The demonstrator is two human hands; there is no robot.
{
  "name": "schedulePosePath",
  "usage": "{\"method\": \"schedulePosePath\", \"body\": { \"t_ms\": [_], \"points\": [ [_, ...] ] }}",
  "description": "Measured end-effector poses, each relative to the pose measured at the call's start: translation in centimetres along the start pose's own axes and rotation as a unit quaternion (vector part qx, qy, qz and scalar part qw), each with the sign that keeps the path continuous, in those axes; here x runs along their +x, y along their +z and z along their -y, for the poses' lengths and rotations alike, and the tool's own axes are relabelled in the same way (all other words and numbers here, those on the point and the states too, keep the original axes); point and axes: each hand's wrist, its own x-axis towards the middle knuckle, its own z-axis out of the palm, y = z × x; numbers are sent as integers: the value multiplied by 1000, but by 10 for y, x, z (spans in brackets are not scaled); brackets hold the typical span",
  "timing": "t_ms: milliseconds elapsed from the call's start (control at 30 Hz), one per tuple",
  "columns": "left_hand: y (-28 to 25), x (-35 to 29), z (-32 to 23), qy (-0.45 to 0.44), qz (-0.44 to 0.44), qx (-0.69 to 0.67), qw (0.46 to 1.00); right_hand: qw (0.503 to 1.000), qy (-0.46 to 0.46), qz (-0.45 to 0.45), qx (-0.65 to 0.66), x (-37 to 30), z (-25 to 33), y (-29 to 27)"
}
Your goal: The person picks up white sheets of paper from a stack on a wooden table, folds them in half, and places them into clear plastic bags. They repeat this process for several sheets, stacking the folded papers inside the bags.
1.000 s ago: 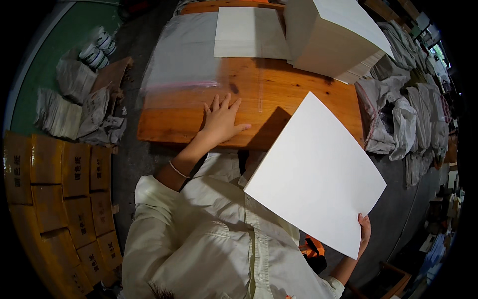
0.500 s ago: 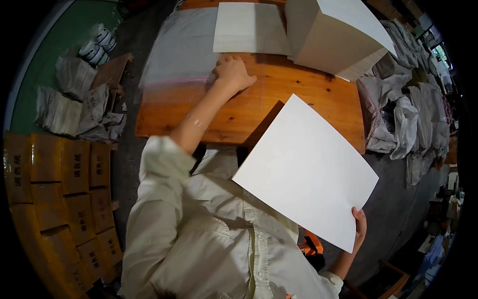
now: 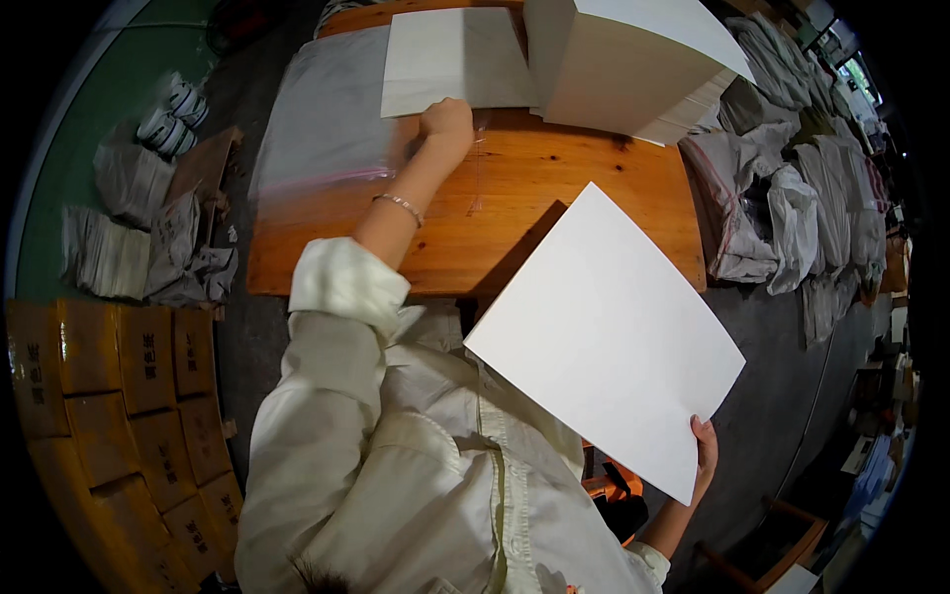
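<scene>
My right hand (image 3: 704, 453) grips a white pad of paper (image 3: 609, 342) by its lower right edge, thumb on top, fingers beneath. The pad is tilted in front of my body, past the table's near edge. Over the table, my left hand (image 3: 448, 124) is closed like a fist at the near edge of another white pad (image 3: 450, 54). Its fingertips are hidden, so what they pinch does not show. Beside it, clear plastic bags (image 3: 322, 114) with a pink strip lie flat, and thin clear film shows near my wrist.
A tall stack of white paper (image 3: 623, 74) stands on the wooden table (image 3: 584, 168) at the far right. Grey sacks (image 3: 737, 213) lie right of the table. Yellow-brown cartons (image 3: 148, 396) are piled at the left, with wrapped bundles (image 3: 109, 247) and white buckets (image 3: 168, 129) beyond.
My left hand has closed from a looser, spread pose and its forearm has turned more upright. The right hand still holds the pad almost in place. The whole view has shifted slightly.
</scene>
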Motion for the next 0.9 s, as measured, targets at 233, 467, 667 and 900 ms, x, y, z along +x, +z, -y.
{"method": "schedulePosePath", "body": {
  "t_ms": [233,467,667,900],
  "points": [
    [-37,-77,-19,337,-38,61,939,998,-54,-20,-11,-14,13,21],
    [-34,-60,-5,313,-104,82,940,999,-26,10,-16,-15,13,24],
    [13,-90,-8,322,-150,-52,933,999,30,-19,23,-6,-15,34],
    [23,-102,-2,281,-102,-58,952,993,113,37,16,11,-19,41]
  ]
}}
